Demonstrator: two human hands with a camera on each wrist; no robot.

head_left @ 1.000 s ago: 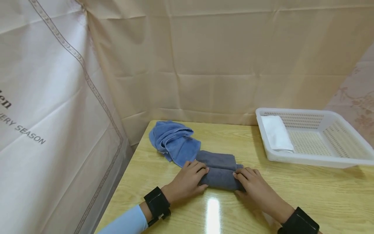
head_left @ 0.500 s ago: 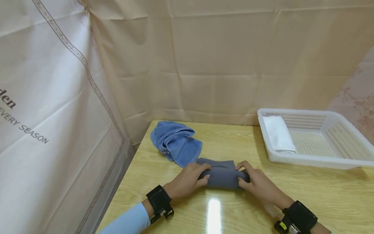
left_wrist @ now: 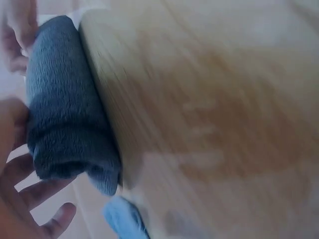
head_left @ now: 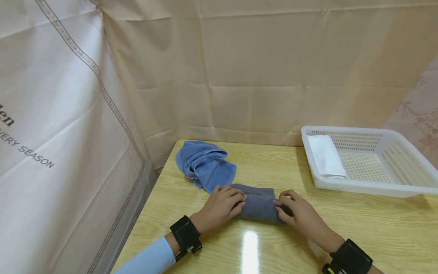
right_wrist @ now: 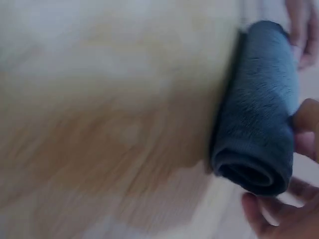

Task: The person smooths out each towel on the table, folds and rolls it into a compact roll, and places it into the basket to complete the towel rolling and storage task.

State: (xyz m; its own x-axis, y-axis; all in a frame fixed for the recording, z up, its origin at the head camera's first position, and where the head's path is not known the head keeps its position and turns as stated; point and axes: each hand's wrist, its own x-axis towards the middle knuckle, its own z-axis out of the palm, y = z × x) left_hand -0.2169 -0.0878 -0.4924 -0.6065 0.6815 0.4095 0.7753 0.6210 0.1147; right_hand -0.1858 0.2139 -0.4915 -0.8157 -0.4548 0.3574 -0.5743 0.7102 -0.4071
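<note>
A dark grey-blue towel (head_left: 260,208) lies partly rolled on the table, with a short flat strip showing beyond the roll. My left hand (head_left: 220,205) holds the roll's left end, fingers over the top. At the right end my right hand (head_left: 299,214) grips the roll between thumb and curled fingers. The right wrist view shows the spiral end of the rolled towel (right_wrist: 256,109), with thumb and fingers around it. In the left wrist view the towel (left_wrist: 65,99) has the left thumb at its side and the other fingers spread by its end.
A crumpled blue towel (head_left: 207,165) lies just beyond my left hand. At the back right stands a white plastic basket (head_left: 362,187) with a folded white cloth (head_left: 326,156) inside. Beige cloth (head_left: 253,76) hangs behind the wooden table (head_left: 191,258), and printed cloth (head_left: 68,144) hangs to the left.
The towel has been rolled further away from me, so its flat strip is shorter. My right hand has shifted its hold around the roll's right end. Blue towel and basket stay put.
</note>
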